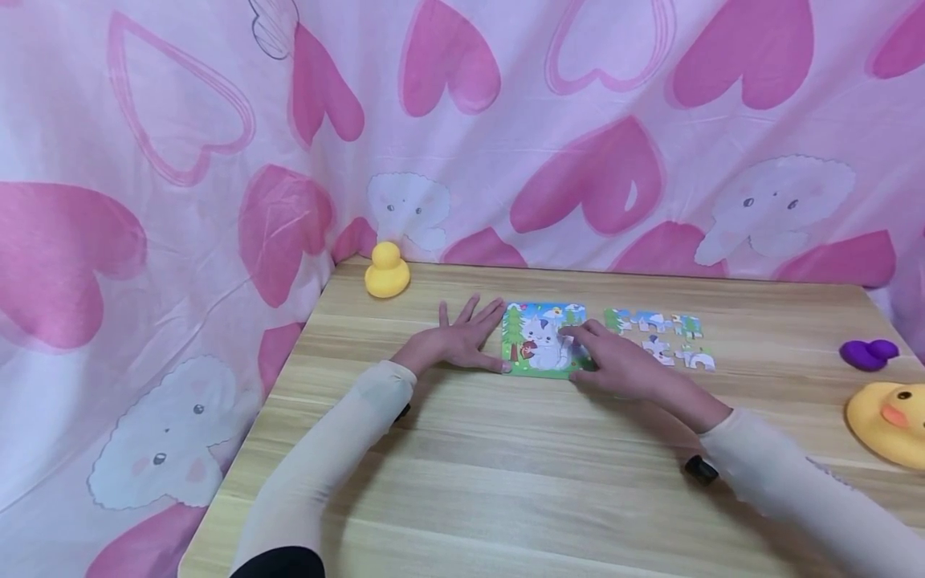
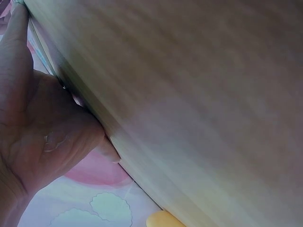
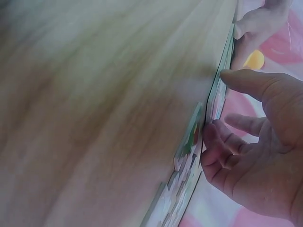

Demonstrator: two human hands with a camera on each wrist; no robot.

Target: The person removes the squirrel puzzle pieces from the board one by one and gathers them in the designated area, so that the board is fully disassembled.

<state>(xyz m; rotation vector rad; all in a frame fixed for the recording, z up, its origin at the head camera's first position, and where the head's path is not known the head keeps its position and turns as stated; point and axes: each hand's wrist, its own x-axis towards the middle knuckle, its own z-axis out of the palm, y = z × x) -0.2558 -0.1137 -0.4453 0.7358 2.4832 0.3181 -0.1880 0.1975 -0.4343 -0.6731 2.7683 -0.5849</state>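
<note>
A small jigsaw puzzle [image 1: 543, 353] with a white cartoon animal on a green and blue scene lies flat on the wooden table. My left hand [image 1: 462, 340] rests at its left side with fingers spread, the thumb tip right at the lower left corner. Reaching in from the right, my right hand [image 1: 618, 363] has its index finger over the right part of the picture and its thumb at the bottom edge. In the right wrist view the other fingers bend loosely beside the board. Several loose puzzle pieces [image 1: 654, 321] lie to the right, partly behind this hand.
A yellow duck toy [image 1: 386, 273] stands near the table's far left corner. On the right are a small purple duck toy [image 1: 867, 354] and a larger yellow duck [image 1: 889, 425]. A pink curtain [image 1: 462, 160] with hearts hangs behind the table [image 1: 506, 482].
</note>
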